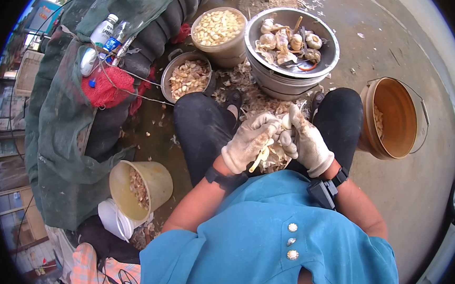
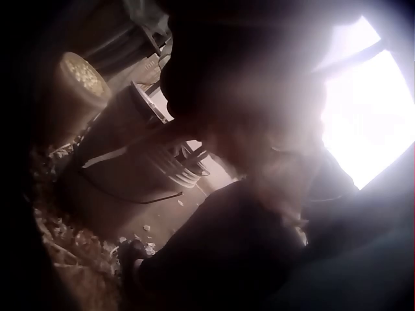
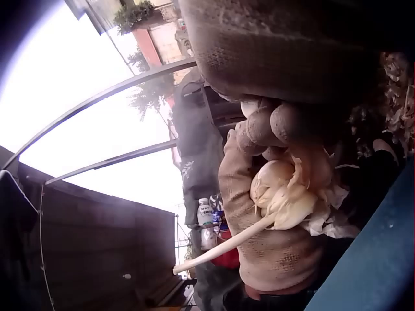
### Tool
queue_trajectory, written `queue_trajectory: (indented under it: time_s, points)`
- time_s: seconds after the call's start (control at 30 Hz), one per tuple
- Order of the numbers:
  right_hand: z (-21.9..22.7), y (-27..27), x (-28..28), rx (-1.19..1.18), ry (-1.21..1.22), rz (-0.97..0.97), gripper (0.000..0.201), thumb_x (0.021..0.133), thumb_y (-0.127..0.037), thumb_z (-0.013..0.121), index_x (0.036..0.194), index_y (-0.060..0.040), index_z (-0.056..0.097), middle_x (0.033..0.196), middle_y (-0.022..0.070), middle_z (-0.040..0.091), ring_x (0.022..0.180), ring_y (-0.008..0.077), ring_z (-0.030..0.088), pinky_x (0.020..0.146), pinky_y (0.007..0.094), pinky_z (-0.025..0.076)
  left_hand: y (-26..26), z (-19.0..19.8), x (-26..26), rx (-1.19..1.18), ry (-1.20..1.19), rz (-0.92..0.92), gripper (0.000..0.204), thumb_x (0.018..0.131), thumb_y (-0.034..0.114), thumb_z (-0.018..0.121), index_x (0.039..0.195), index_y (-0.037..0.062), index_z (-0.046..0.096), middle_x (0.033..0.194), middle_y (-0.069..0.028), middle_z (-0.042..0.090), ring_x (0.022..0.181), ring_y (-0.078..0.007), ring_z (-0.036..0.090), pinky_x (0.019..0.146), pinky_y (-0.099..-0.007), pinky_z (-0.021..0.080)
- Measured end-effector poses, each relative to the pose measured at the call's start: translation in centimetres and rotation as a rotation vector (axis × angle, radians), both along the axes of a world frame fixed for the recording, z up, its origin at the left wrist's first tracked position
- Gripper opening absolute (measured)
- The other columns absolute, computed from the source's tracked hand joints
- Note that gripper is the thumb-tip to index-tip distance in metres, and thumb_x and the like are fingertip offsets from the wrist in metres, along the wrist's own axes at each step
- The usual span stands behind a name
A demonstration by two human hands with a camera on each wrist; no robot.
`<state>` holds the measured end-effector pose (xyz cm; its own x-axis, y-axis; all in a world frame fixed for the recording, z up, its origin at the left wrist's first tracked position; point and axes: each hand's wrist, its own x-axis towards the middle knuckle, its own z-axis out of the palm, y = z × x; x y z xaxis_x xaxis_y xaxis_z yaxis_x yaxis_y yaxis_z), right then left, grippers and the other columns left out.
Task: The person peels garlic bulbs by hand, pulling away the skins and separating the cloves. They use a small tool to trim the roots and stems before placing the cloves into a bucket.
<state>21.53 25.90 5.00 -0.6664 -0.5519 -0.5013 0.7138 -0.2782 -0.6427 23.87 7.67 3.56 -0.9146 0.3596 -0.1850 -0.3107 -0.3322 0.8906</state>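
Observation:
In the head view my gloved left hand (image 1: 251, 138) grips a partly peeled garlic bulb, its pale stem (image 1: 260, 156) poking down past the palm. The right wrist view shows this garlic bulb (image 3: 275, 184) closer, papery skin hanging loose from it. My right hand (image 1: 310, 143), gloved too, meets the left over the lap, its curled fingertips (image 3: 259, 126) pinching a white garlic clove (image 3: 249, 107) at the top of the bulb. A steel bowl (image 1: 327, 35) with whole garlic bulbs (image 1: 282, 40) stands beyond my knees. The left wrist view is dark and blurred.
A bucket of peeled cloves (image 1: 218, 28) and a pot of unpeeled-looking cloves (image 1: 189, 78) stand ahead on the left. A brown bucket (image 1: 400, 117) is at right; a tipped cream bucket (image 1: 158, 182) lies at left. Garlic skins (image 1: 241, 90) litter the ground between my feet.

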Motion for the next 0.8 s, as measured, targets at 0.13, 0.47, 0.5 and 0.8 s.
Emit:
queue_trajectory:
  time_s: [0.13,0.47,0.5,0.8]
  points:
    - [-0.1,0.8,-0.5,-0.268,-0.111,-0.063,0.047,0.101,-0.052,0.04,0.103,-0.0088,0.059,0.066,0.002,0.059,0.047,0.0081,0.044,0.041,0.0209,0.031,-0.8,1.4,-0.1,0.189,-0.091,0.089,0.023,0.099,0.023,0.053,0.106,0.0019,0.056,0.086,-0.0061,0.06,0.076,-0.0146,0.057,0.073,-0.0297,0.051]
    - [3.2,6.5,-2.6,-0.114,0.084,-0.438,0.037,0.1,-0.043,0.048,0.109,-0.0081,0.056,0.072,0.0002,0.057,0.046,0.0049,0.037,0.04,0.0193,0.027,-0.8,1.8,-0.9,0.113,-0.178,0.21,0.044,0.103,0.042,0.04,0.104,0.0017,0.06,0.082,-0.0052,0.058,0.064,-0.0145,0.056,0.059,-0.0291,0.051]
    - [2.4,9.4,-3.7,-0.253,0.119,-0.459,0.04,0.1,-0.044,0.049,0.107,-0.0055,0.055,0.073,0.0,0.058,0.046,0.0036,0.036,0.039,0.0187,0.028,-0.8,1.7,-1.1,0.11,-0.179,0.217,0.044,0.103,0.042,0.04,0.104,0.0017,0.06,0.082,-0.0052,0.058,0.064,-0.0145,0.056,0.059,-0.0291,0.051]
    - [0.6,13.6,-3.3,-0.189,0.095,-0.694,0.039,0.097,-0.045,0.055,0.101,-0.0069,0.058,0.07,-0.0046,0.051,0.052,0.0009,0.036,0.044,0.0148,0.03,0.0,1.3,-2.0,0.257,-0.135,0.165,0.052,0.102,0.051,0.037,0.113,0.0041,0.056,0.095,-0.0058,0.057,0.079,-0.0123,0.056,0.064,-0.0261,0.052]
